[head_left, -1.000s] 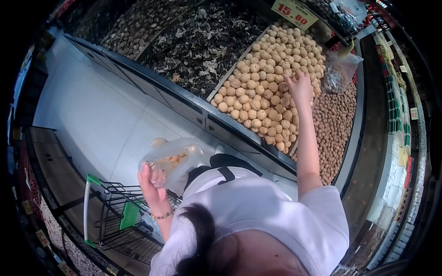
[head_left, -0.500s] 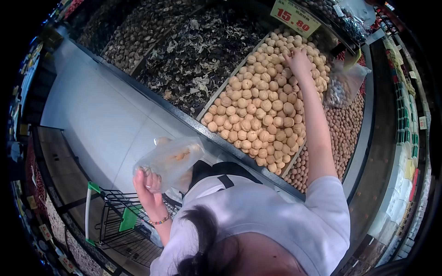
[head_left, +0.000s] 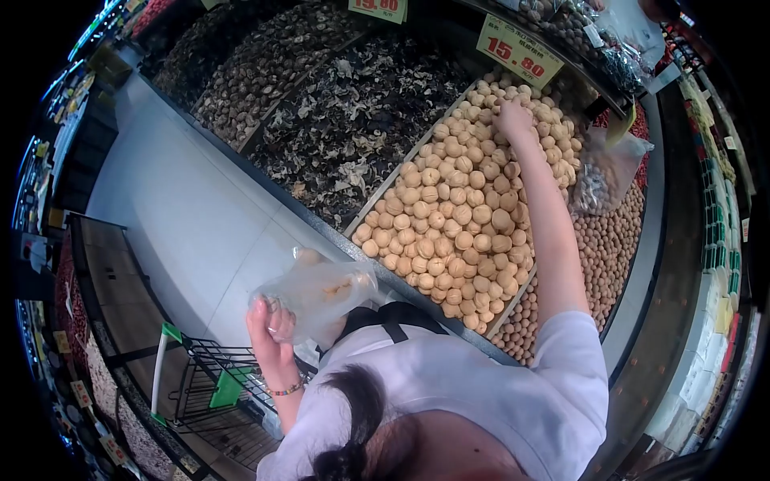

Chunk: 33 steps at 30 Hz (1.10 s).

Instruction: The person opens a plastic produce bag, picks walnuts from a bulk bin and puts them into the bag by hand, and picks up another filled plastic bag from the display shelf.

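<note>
A heap of round tan walnuts (head_left: 449,216) fills a slanted bin. My right hand (head_left: 514,120) reaches onto the upper part of the heap, its fingertips down among the walnuts, so whether it grips one is hidden. Lower left, my left hand (head_left: 271,321) has its fingers closed round the edge of a clear plastic bag (head_left: 321,293). Some tan pieces show through the bag's cloudy film. A beaded bracelet (head_left: 285,390) circles my left wrist.
Dark dried fungus (head_left: 345,128) lies in the bin left of the walnuts, smaller brown nuts (head_left: 605,248) to their right. A price sign (head_left: 520,51) stands behind. A filled plastic bag (head_left: 607,172) rests at the right. Below my left hand is a shopping cart (head_left: 228,389).
My right hand has gone from the heap's right side to its upper part, fingers now lowered into the walnuts. The left hand still holds the bag. The view has shifted slightly.
</note>
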Each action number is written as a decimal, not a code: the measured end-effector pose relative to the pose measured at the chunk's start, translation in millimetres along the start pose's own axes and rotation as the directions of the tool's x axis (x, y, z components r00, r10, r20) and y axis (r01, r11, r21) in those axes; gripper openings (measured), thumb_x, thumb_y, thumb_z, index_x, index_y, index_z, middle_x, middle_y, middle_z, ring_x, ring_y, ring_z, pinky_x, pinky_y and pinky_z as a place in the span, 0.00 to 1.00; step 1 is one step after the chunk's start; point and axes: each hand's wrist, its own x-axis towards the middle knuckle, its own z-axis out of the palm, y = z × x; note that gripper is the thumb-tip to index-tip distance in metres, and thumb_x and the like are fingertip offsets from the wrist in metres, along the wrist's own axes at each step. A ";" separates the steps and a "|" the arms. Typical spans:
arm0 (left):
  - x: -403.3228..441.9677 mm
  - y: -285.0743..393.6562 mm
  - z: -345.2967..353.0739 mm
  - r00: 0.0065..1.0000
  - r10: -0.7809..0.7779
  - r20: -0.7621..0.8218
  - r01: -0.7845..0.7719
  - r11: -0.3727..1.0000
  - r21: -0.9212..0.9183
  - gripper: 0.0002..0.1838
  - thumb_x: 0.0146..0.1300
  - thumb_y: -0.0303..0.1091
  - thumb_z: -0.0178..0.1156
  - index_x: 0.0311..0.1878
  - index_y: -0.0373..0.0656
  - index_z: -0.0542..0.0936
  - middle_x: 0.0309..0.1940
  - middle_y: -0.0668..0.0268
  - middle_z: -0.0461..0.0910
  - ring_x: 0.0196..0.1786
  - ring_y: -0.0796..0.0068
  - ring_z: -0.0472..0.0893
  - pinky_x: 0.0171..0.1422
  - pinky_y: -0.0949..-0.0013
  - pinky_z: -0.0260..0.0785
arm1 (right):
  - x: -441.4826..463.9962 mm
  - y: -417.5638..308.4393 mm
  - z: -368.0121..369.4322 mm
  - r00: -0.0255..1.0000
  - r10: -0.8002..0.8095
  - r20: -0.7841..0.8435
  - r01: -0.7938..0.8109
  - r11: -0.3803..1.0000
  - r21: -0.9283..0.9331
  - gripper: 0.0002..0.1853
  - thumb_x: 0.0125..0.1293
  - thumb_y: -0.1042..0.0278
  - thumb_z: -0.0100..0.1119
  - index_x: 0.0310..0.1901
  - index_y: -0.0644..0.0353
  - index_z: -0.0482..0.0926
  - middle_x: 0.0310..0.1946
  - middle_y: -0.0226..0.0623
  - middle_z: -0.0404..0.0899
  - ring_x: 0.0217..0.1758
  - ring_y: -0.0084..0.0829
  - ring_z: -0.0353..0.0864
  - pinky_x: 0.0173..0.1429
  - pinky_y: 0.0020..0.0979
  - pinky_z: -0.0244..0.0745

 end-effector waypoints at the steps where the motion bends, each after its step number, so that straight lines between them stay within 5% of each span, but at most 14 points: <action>1: 0.5 -1.5 0.2 1.000 -0.003 0.007 0.003 1.000 -0.008 0.08 0.63 0.35 0.50 0.28 0.45 0.67 0.13 0.78 0.57 0.13 0.88 0.55 0.19 0.80 0.51 | 2.7 0.1 -0.6 1.000 0.003 -0.010 -0.003 1.000 0.021 0.20 0.52 0.61 0.57 0.50 0.48 0.72 0.47 0.43 0.69 0.46 0.43 0.75 0.46 0.41 0.72; 7: 3.4 -4.8 8.1 0.997 -0.050 -0.053 0.050 0.999 -0.003 0.09 0.64 0.35 0.49 0.27 0.45 0.66 0.12 0.78 0.57 0.13 0.88 0.55 0.19 0.80 0.50 | 11.5 -12.0 -4.3 0.994 0.013 -0.106 0.017 0.962 0.273 0.18 0.55 0.65 0.51 0.49 0.52 0.69 0.45 0.46 0.73 0.47 0.44 0.74 0.46 0.42 0.72; 10: 8.5 -4.8 4.3 0.996 -0.049 0.070 0.052 0.998 -0.045 0.10 0.64 0.35 0.49 0.27 0.45 0.66 0.12 0.78 0.57 0.13 0.88 0.54 0.18 0.80 0.49 | 12.4 -14.2 0.9 0.996 0.024 -0.082 0.000 0.959 0.283 0.18 0.56 0.63 0.49 0.49 0.51 0.71 0.41 0.45 0.77 0.47 0.42 0.75 0.48 0.40 0.71; 13: 8.5 -3.2 9.5 0.999 -0.029 0.034 0.030 0.999 -0.017 0.10 0.64 0.35 0.49 0.27 0.45 0.66 0.12 0.77 0.57 0.12 0.88 0.54 0.17 0.80 0.48 | 10.7 -9.7 6.1 0.999 -0.033 -0.025 0.037 0.980 0.196 0.18 0.57 0.62 0.49 0.51 0.44 0.72 0.41 0.39 0.77 0.45 0.40 0.76 0.47 0.38 0.72; 20: 12.3 -2.8 4.8 0.999 -0.022 0.034 0.022 1.000 -0.013 0.09 0.64 0.35 0.49 0.28 0.44 0.67 0.12 0.77 0.58 0.12 0.88 0.55 0.16 0.80 0.48 | 15.0 -14.9 0.2 0.997 -0.028 0.067 0.016 0.985 0.169 0.17 0.59 0.66 0.43 0.49 0.44 0.75 0.39 0.39 0.78 0.44 0.41 0.76 0.47 0.39 0.71; 23: 13.8 0.0 4.0 0.998 -0.033 0.046 0.034 0.999 -0.036 0.09 0.64 0.34 0.49 0.28 0.44 0.68 0.12 0.77 0.58 0.13 0.87 0.55 0.17 0.80 0.49 | 12.0 -16.4 22.2 0.984 -0.064 -0.165 0.082 0.991 0.108 0.15 0.59 0.66 0.43 0.45 0.44 0.77 0.34 0.39 0.79 0.42 0.40 0.76 0.45 0.39 0.71; 29: 15.6 5.5 -1.6 0.999 -0.050 0.005 0.050 0.999 -0.008 0.10 0.64 0.35 0.49 0.27 0.44 0.67 0.12 0.77 0.56 0.13 0.87 0.55 0.19 0.78 0.51 | 6.7 -20.4 24.2 0.989 -0.051 -0.142 0.055 0.998 0.028 0.17 0.54 0.67 0.49 0.47 0.46 0.78 0.35 0.40 0.79 0.41 0.43 0.74 0.45 0.37 0.72; 32: 23.4 9.2 -10.7 0.995 -0.062 0.074 0.064 0.998 -0.027 0.10 0.64 0.34 0.49 0.27 0.44 0.67 0.12 0.77 0.56 0.13 0.87 0.55 0.18 0.78 0.51 | 2.1 -31.5 15.2 0.938 0.061 -0.341 0.017 0.975 0.222 0.12 0.56 0.67 0.49 0.40 0.50 0.79 0.41 0.40 0.75 0.40 0.40 0.76 0.44 0.38 0.71; 33: 27.5 10.8 -14.8 0.990 -0.079 0.113 0.085 0.995 -0.056 0.10 0.64 0.34 0.48 0.26 0.44 0.66 0.12 0.77 0.56 0.13 0.87 0.55 0.18 0.78 0.50 | -4.4 -38.3 0.3 0.948 0.138 -0.287 -0.023 0.929 0.370 0.12 0.56 0.66 0.48 0.40 0.52 0.78 0.39 0.42 0.73 0.41 0.39 0.75 0.45 0.36 0.70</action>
